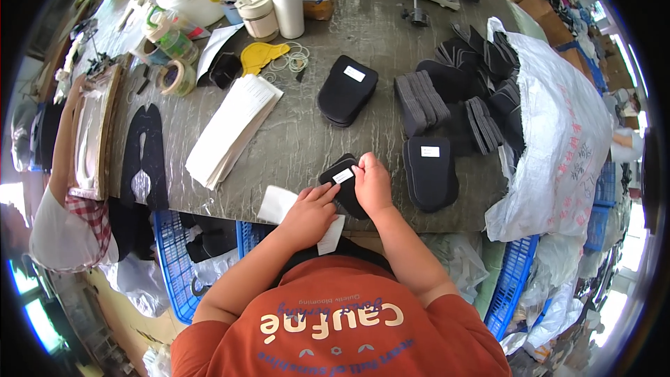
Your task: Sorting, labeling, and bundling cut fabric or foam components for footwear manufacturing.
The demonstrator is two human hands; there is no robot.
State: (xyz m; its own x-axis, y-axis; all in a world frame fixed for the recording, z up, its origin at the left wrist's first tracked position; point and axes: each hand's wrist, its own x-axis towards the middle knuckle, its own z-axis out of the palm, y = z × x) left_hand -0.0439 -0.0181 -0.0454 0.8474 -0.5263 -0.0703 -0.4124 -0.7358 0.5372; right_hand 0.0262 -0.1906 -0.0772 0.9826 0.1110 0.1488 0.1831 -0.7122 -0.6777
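Note:
In front of me a black foam pad lies near the table's edge, with a small white label on its upper part. My right hand is closed, thumb and finger pinching at the label's right end. Fingers together, my left hand rests its tips at the label's left end. White paper shows on both sides of that hand and seems held under its fingers. Further off sits a stack of labelled black pads; to the right is another labelled stack.
Loose black pads spill from a white woven sack at right. White paper sheets lie left of centre. A tumbler, a cup and tape rolls stand further back. Another person's arm is at far left.

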